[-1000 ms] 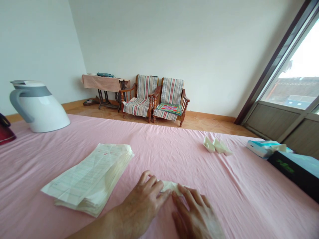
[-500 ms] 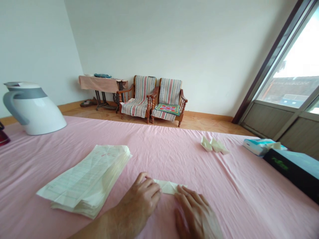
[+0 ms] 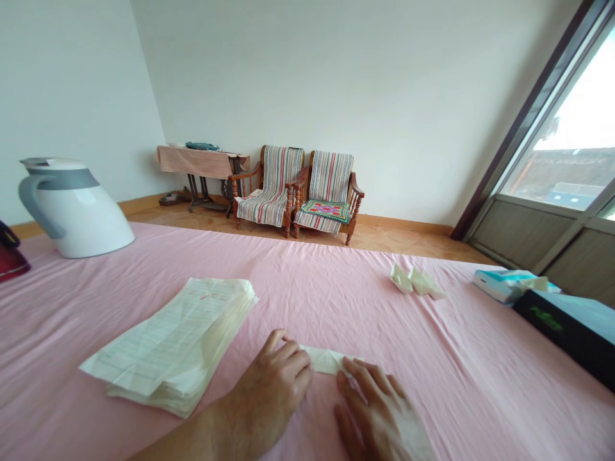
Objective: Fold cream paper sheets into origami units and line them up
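A narrow folded strip of paper (image 3: 328, 360) lies flat on the pink tablecloth (image 3: 307, 288), near the front. My left hand (image 3: 273, 384) has its fingers curled over the strip's left end, pinning it to the cloth. Over the right end, the outstretched fingers of my right hand (image 3: 377, 403) press down on the paper. Left of my hands rests a stack of thin printed paper sheets (image 3: 168, 339). Some small folded paper boats (image 3: 417, 282) stand farther back to the right.
A white and grey jug (image 3: 86, 211) stands at the far left beside a partly visible red object (image 3: 10, 256). On the right are a tissue pack (image 3: 504, 285) and a black box (image 3: 557, 326). Two wooden armchairs (image 3: 298, 192) stand against the wall beyond the table.
The view has swung slightly left, so everything on the table appears a little farther right. Both hands stay on the folded paper, with hardly any movement.
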`<state>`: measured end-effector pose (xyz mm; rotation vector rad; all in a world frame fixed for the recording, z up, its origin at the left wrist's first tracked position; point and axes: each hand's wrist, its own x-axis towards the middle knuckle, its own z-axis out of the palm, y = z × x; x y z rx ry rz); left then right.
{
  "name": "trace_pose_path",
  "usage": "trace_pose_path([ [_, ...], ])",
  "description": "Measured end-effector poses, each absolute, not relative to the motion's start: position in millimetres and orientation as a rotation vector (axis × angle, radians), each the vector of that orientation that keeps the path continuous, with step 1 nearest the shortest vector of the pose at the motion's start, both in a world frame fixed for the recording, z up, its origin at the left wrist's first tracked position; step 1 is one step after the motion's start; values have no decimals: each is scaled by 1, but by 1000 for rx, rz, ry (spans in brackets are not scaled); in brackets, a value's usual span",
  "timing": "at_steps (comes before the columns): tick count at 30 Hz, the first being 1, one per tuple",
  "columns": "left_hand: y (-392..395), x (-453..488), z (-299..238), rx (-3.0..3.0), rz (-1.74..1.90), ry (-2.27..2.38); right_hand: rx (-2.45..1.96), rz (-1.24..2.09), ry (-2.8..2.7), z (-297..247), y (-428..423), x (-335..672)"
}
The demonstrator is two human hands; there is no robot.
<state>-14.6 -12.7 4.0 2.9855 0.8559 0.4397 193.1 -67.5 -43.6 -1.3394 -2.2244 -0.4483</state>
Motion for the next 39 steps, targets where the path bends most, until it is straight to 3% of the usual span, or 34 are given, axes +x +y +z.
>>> trace_pose_path([
  [4, -12, -16, 0, 2933, 525, 855, -1336, -210, -2054, -42, -61, 196],
  [10, -10, -17, -6, 2807, 553, 918, -1464, -217, -1923, -47, -47, 203],
  [24, -13, -15, -8, 2688, 767, 824, -1253, -166, -1952, -27, -58, 189],
  [39, -10, -14, -10, 2782, 714, 711, -1166, -54, -2048, -32, -61, 186],
])
